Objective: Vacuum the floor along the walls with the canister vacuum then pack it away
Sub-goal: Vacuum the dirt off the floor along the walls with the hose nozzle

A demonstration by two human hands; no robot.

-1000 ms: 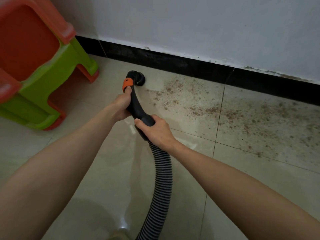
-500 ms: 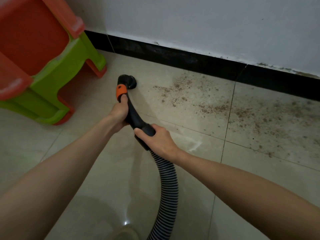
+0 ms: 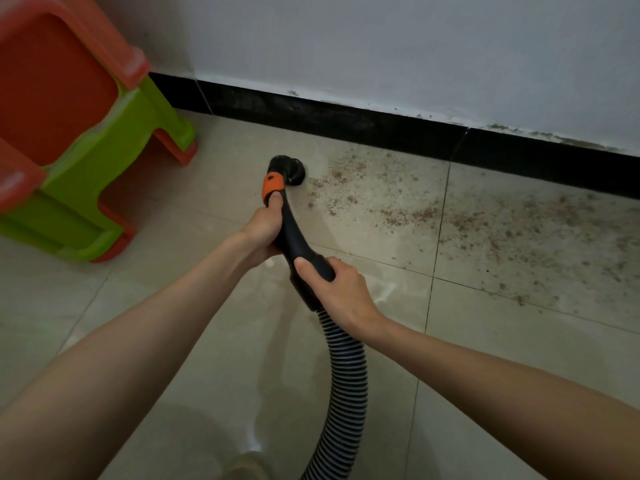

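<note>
2 hands on 1 curved black handle (image 3: pixel 294 233), forearms reaching in from the near edge. Nearest, ribbed hose (image 3: pixel 346 382) running up from the bottom edge into the handle's base. Right hand (image 3: pixel 337 289) wrapped around that base, thumb laid along the top. Farther on, left hand (image 3: pixel 265 226) gripping the upper handle, thumb pressed at the orange collar (image 3: pixel 272 186). Beyond that, round black nozzle (image 3: pixel 290 169) down on the tiled floor (image 3: pixel 173 323), just left of the brown debris (image 3: pixel 398 209) and a little short of the black baseboard (image 3: pixel 346 123). Far left, stacked orange-and-green plastic stools (image 3: pixel 86 140) near the wall.

Judged early to midway: tiles left of the nozzle looking clean, a wide speckled band to the right and along the baseboard still to be sucked up, packing away not yet begun.

Canister body out of view, hose cut off at the bottom edge. Nozzle mouth hidden underneath, so contact with the floor hard to confirm. Pale shape at bottom centre unclear.
</note>
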